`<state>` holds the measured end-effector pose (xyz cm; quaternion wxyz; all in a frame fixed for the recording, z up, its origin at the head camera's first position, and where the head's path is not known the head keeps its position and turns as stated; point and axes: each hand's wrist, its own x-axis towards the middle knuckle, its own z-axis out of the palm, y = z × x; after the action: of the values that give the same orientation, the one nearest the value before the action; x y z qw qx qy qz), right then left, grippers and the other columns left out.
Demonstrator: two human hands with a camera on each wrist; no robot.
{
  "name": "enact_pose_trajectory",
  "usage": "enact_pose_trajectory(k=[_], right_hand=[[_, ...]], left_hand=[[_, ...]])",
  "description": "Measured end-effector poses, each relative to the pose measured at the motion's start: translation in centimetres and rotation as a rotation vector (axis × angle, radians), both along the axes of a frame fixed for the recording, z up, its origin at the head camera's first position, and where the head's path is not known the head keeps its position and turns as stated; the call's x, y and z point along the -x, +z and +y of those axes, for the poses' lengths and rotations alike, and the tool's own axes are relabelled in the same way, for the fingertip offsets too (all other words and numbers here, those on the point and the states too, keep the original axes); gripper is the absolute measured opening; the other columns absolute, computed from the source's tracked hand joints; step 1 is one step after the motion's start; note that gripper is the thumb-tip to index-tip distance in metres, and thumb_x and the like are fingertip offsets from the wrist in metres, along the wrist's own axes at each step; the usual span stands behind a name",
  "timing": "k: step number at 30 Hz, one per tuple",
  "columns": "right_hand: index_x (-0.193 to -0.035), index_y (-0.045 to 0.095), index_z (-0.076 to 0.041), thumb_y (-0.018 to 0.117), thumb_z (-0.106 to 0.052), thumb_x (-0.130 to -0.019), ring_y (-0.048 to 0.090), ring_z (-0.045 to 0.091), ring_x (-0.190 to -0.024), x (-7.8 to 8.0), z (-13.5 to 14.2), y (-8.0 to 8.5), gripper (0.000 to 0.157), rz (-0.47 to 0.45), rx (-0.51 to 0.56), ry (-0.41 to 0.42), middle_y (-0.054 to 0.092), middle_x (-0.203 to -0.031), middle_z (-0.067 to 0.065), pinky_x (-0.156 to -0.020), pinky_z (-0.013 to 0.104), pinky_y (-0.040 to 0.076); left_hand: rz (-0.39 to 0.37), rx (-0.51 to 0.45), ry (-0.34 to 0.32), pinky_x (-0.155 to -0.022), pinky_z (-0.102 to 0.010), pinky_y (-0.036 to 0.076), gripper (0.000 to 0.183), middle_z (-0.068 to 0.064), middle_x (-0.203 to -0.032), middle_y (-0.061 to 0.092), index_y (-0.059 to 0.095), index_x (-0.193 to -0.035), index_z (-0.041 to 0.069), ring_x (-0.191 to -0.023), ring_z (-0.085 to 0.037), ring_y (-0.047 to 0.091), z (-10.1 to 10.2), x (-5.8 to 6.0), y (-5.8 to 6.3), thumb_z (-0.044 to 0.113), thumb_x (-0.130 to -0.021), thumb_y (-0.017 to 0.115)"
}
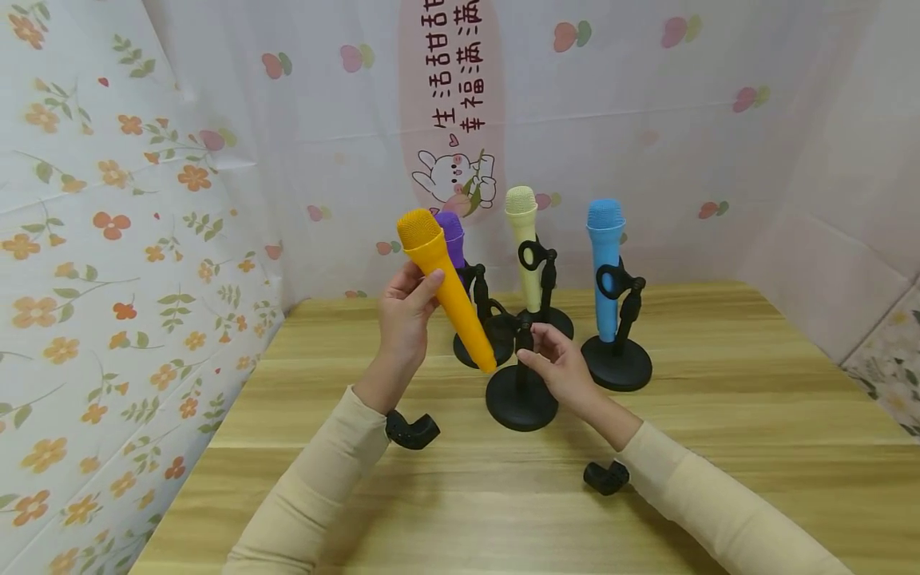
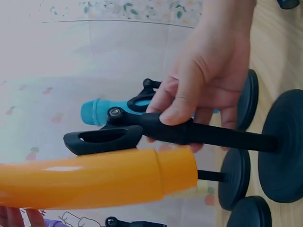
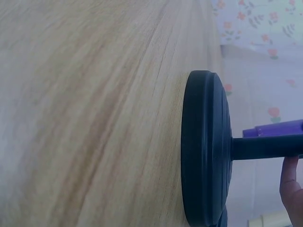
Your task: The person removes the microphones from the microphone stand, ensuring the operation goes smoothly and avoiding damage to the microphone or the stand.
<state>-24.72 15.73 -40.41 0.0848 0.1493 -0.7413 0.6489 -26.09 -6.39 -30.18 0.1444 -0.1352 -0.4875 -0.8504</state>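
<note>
An orange microphone (image 1: 463,315) is in my left hand (image 1: 406,315), gripped around its upper handle, with its head up to the left and its tail slanting down to the right. My right hand (image 1: 564,369) pinches the post of a black microphone stand (image 1: 521,403) whose base rests on the table. In the left wrist view, thumb and fingers of the right hand (image 2: 208,71) lie on either side of that post. The stand's ring clip (image 2: 104,139) holds nothing, and the orange microphone's tail (image 2: 177,172) appears beside it. Only a fingertip of the right hand shows in the right wrist view.
Behind stand purple (image 1: 451,230), pale yellow (image 1: 521,206) and blue (image 1: 605,239) microphones, each in a black stand. The wooden table (image 1: 503,511) meets a printed cloth backdrop (image 1: 323,144). Black wrist devices (image 1: 413,431) hang below both forearms.
</note>
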Motion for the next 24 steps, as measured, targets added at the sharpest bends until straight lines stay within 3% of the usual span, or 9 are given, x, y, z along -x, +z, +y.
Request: enact_pose_trajectory(k=[24], right_hand=[[-0.126,0.052,0.006,0.068,-0.005,-0.091,0.051,0.016,-0.095,-0.13,0.15,0.25,0.039,-0.034,-0.001,-0.017,0.055,-0.105,0.013,-0.083,0.016,0.047]], left_hand=[[-0.058,0.005,0.018,-0.077,-0.029,0.054,0.026,-0.007,-0.098,0.066,0.064,-0.116,-0.002,-0.088,-0.02,0.062,-0.88,-0.17,-0.79,-0.001,-0.09,0.067]])
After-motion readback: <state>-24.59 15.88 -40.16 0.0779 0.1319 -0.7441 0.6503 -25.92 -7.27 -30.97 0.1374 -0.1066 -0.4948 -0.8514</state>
